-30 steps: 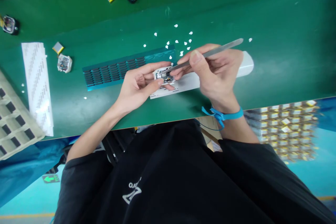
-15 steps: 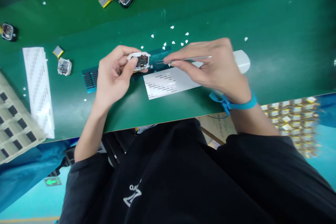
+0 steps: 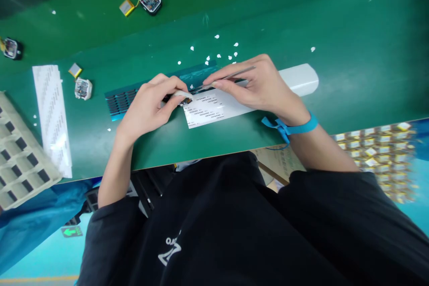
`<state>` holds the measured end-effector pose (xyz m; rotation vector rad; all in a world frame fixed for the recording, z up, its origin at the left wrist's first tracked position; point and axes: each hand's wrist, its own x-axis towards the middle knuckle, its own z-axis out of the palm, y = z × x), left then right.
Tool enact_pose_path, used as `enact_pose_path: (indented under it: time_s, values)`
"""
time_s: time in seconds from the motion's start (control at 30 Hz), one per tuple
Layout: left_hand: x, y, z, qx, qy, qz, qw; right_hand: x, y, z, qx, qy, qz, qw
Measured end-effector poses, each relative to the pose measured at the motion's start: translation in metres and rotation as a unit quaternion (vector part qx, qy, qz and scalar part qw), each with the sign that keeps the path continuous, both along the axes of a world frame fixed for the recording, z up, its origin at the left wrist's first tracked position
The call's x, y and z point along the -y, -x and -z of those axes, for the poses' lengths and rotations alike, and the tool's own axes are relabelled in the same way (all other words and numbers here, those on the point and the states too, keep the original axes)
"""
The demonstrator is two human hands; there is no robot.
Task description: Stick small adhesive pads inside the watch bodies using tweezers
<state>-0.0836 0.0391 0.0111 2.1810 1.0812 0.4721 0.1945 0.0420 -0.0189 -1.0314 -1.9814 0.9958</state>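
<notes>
My left hand (image 3: 150,103) is closed around a small white device housing (image 3: 182,94), now turned on edge so that little of its circuit board shows. Between the thumb and fingers of my right hand (image 3: 258,82) are metal tweezers (image 3: 239,73), their tips close to or at the housing; whether they touch cannot be made out. Below both hands lies a white printed label sheet (image 3: 208,109). Behind it is a blue film strip (image 3: 197,72) with a row of black pieces (image 3: 121,103) at its left end. A blue wrist strap (image 3: 303,125) circles my right wrist.
Opened devices with batteries lie on the green mat: a white one (image 3: 82,89), a black one (image 3: 150,0) and another (image 3: 12,48). Several white dots (image 3: 218,56) are scattered beyond my hands. A long label sheet (image 3: 52,118) and compartment tray (image 3: 27,156) sit left; batteries (image 3: 378,152) stand right.
My left hand has rolled the housing over, from board facing up to on edge. My right hand has moved left with the tweezers, bringing the tips to the housing.
</notes>
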Motion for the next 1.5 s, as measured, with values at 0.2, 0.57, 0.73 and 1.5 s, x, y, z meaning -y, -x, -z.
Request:
enact_pose_path:
  time_s: [0.2,0.57,0.73,1.5]
  values:
    - [0.000,0.002,0.003,-0.015,-0.015,0.034,0.999,-0.001,0.001,0.000,-0.030,0.007,0.013,0.999]
    - [-0.003,-0.002,0.018,-0.015,-0.068,0.046,0.997,0.002,0.003,0.008,-0.007,-0.067,-0.008,0.998]
    - [-0.006,-0.002,0.025,0.005,-0.076,0.055,0.996,0.004,0.006,0.022,0.038,-0.131,-0.028,0.990]
    - [-0.018,0.012,0.040,0.364,0.237,-0.301,0.849,-0.003,0.031,-0.005,-0.043,-0.285,0.136,0.948]
